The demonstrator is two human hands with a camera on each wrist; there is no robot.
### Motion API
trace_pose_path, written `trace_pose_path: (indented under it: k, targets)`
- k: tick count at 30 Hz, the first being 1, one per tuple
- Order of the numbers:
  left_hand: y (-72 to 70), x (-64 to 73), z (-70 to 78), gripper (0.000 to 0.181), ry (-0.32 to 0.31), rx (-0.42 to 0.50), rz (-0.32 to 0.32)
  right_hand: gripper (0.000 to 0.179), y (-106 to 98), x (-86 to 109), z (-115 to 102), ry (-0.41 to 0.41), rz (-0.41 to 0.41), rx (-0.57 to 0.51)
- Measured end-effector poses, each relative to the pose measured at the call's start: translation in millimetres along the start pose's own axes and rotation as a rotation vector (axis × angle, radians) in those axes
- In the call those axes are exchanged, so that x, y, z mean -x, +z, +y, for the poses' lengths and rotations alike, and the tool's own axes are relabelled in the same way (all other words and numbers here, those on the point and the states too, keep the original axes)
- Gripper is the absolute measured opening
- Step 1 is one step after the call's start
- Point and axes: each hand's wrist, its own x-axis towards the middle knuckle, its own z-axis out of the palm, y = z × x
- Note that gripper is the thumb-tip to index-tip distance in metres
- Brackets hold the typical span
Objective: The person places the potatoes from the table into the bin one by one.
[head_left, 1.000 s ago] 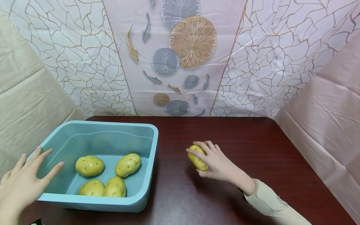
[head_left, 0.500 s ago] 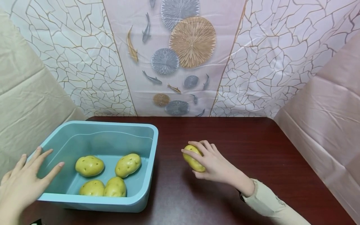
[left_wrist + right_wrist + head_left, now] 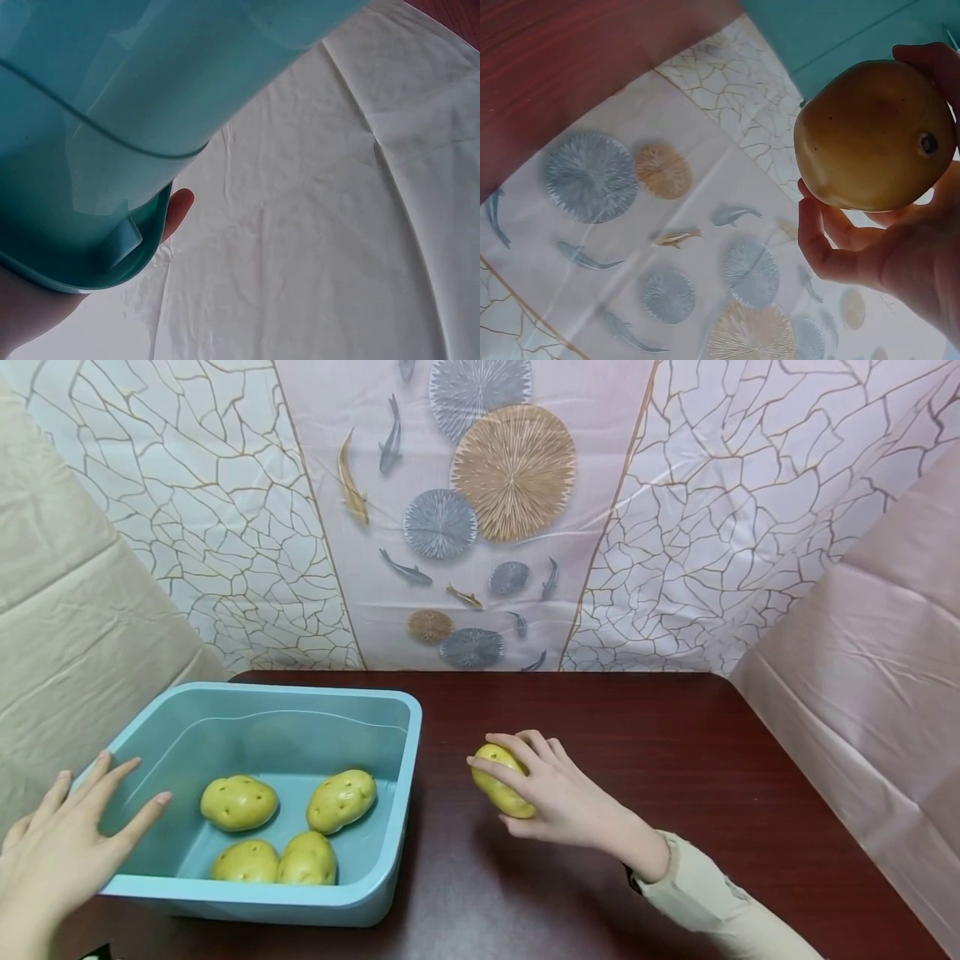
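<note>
My right hand [image 3: 558, 793] grips a yellow potato [image 3: 501, 781] above the table, to the right of a blue plastic tub [image 3: 411, 777]. Seen from the right wrist, the potato [image 3: 870, 139] sits between thumb and curled fingers, a dark spot on its skin. Inside the tub lie several more potatoes [image 3: 240, 802], two of them touching near the front wall. My left hand [image 3: 67, 839] rests on the tub's left rim with its fingers spread. In the left wrist view the tub [image 3: 150, 97] hides most of that hand; a fingertip [image 3: 178, 210] shows past the rim.
The dark red-brown table [image 3: 637, 718] extends to the right of the tub. Behind it hangs a patterned cloth [image 3: 480, 568] with fish and round shapes. Plain pale cloth [image 3: 862, 668] borders the right side, and more cloth [image 3: 82, 593] borders the left.
My right hand has moved a little to the left with the potato, closer to the tub. The left hand, the tub and the potatoes in it have stayed in place.
</note>
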Motion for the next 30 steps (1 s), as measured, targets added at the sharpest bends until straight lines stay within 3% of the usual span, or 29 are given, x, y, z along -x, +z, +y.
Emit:
trace_pose_path:
  k: [10, 30]
  targets:
    - [0.1, 0.4, -0.1, 0.078, 0.000, -0.002, 0.000, 0.070, -8, -10.1, -7, -0.026, -0.021, -0.003]
    - [0.2, 1.2, -0.3, 0.076, 0.011, 0.011, 0.009, 0.068, -17, -28.5, -18, -0.074, 0.022, 0.003]
